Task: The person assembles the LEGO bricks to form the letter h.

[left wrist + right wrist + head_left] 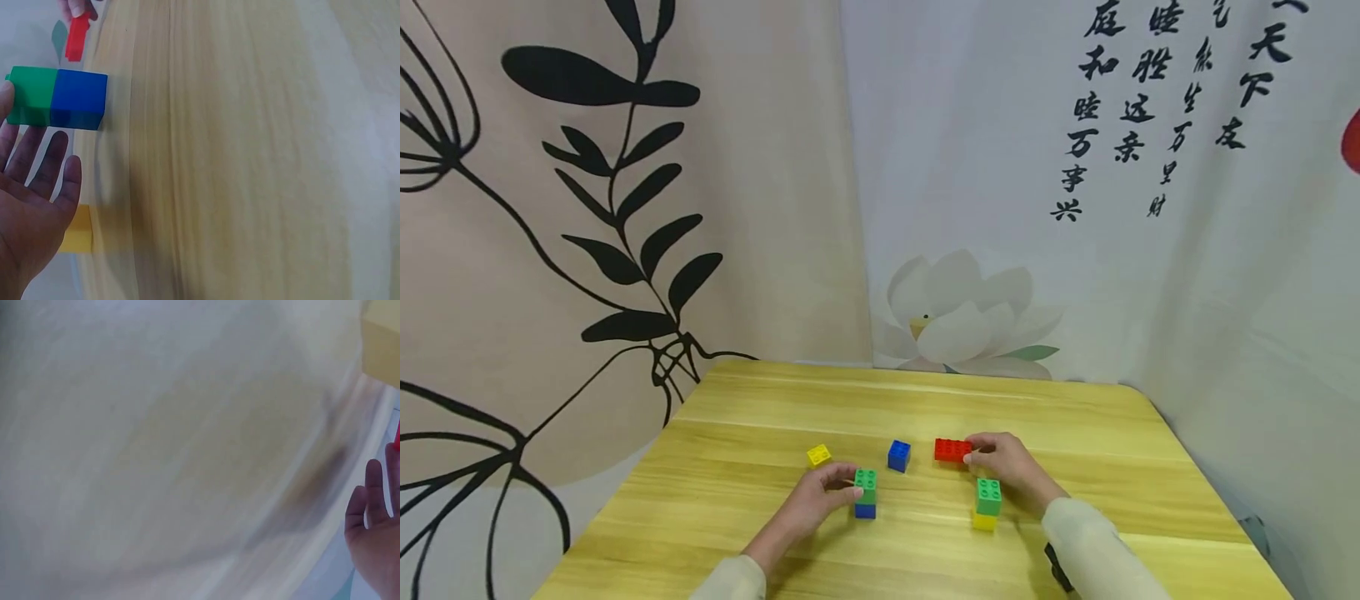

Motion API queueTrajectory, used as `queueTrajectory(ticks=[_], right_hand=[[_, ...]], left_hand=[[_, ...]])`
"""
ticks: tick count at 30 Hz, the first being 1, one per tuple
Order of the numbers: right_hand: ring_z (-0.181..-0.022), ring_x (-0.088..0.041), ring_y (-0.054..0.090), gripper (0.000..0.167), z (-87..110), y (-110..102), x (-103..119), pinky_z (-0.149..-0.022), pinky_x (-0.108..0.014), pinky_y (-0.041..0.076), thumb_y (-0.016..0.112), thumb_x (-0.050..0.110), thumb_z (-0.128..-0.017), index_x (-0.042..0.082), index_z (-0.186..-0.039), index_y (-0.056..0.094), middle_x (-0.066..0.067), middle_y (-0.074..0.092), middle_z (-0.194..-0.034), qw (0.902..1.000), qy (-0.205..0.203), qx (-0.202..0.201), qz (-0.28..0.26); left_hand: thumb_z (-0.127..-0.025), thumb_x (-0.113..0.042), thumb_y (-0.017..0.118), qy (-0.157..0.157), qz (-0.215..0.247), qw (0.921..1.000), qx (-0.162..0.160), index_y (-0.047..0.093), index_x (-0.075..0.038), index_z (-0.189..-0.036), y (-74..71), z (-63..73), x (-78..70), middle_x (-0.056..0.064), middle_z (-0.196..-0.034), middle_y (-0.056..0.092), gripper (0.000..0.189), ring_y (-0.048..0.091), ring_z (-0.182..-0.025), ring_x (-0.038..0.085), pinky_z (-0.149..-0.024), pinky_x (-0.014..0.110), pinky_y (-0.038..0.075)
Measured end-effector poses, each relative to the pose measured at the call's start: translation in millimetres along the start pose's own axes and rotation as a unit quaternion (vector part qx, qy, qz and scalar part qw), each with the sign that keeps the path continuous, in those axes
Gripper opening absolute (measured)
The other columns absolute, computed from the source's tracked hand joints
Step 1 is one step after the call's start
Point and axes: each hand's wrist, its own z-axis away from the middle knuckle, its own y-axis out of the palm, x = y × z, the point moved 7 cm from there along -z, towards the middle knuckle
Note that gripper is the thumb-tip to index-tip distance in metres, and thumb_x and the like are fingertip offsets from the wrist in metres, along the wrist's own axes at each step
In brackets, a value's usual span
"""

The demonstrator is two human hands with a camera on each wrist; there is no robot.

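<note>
My left hand (pixel 814 502) pinches a green building block (pixel 866 486) between thumb and fingers. Joined below that block is a blue block (pixel 865 511); the left wrist view shows the pair side-on. With its thumb and fingertips, my right hand (pixel 1009 465) grips the right end of a long red block (pixel 952 451). Only a sliver of the red block shows in the right wrist view. Close by that forearm, a green block (pixel 988 497) sits on a yellow block (pixel 984 522). Between the two hands stands a single blue block (pixel 898 456).
A small yellow block (pixel 818 455) lies just beyond my left hand. Everything is on a wood-grain table (pixel 760 408), whose far edge meets a printed curtain (pixel 955 208). Something black (pixel 1057 568) shows beneath my right sleeve.
</note>
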Motion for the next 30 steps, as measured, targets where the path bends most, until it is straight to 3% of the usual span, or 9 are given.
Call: queueTrajectory(ticks=[11, 30], right_hand=[[-0.101, -0.021, 0.061, 0.035, 9.8, -22, 27, -0.087, -0.041, 0.052, 0.076, 0.023, -0.089, 0.008, -0.121, 0.07, -0.002, 0.07, -0.11, 0.9959, -0.052, -0.036, 0.064], [-0.099, -0.021, 0.061, 0.038, 29.1, -44, 34, -0.081, -0.038, 0.053, 0.076, 0.025, -0.089, 0.006, -0.122, 0.069, -0.001, 0.07, -0.107, 0.9952, -0.066, -0.051, 0.051]], left_hand=[[-0.094, -0.029, 0.07, 0.015, 0.007, 0.9999, 0.005, 0.062, -0.004, -0.126, 11.6, -7.3, -7.9, 0.007, -0.117, 0.066, 0.041, 0.059, -0.112, 0.027, -0.092, 0.041, 0.051], [-0.092, -0.028, 0.072, 0.02, 0.01, 0.9997, 0.013, 0.065, -0.007, -0.121, 47.9, -25.4, -14.8, 0.005, -0.114, 0.067, 0.037, 0.06, -0.109, 0.025, -0.091, 0.041, 0.052]])
